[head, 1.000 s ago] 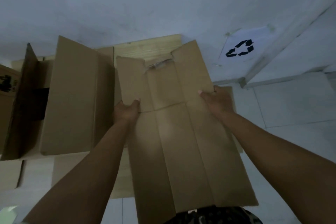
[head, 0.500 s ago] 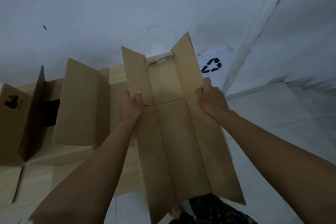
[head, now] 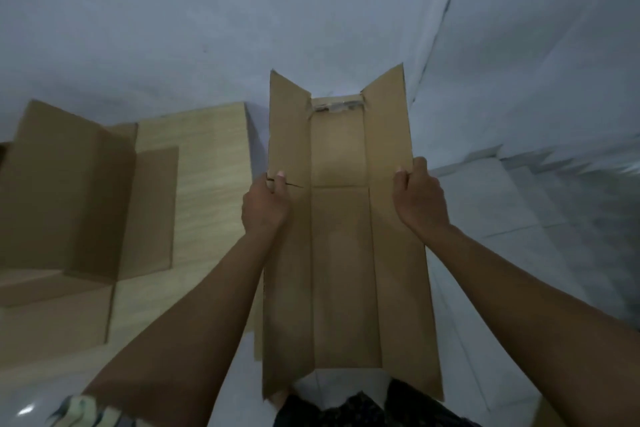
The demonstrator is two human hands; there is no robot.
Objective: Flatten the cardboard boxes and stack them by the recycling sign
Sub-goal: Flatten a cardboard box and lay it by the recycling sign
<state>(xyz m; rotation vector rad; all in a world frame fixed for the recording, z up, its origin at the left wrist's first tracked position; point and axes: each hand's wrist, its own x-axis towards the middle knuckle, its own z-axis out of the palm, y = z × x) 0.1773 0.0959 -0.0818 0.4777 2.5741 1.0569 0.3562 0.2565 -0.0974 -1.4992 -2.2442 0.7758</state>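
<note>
From the head camera, a flattened cardboard box (head: 341, 246) is held up in front of the person, long axis running away from the body, its two side panels angled slightly up and its far flaps spread against the pale wall (head: 207, 17). The left hand (head: 265, 206) grips the left edge about halfway along, fingers curled closed around the board with the thumb on top beside a short tear. The right hand (head: 419, 199) clamps the right edge opposite it, fingers wrapped under and thumb on the upper face. To the left, more cardboard lies on the floor: an opened box (head: 69, 191) with a raised flap rests on flat sheets (head: 194, 163) against the wall. The white tiled floor (head: 519, 218) on the right is blurred.
</note>
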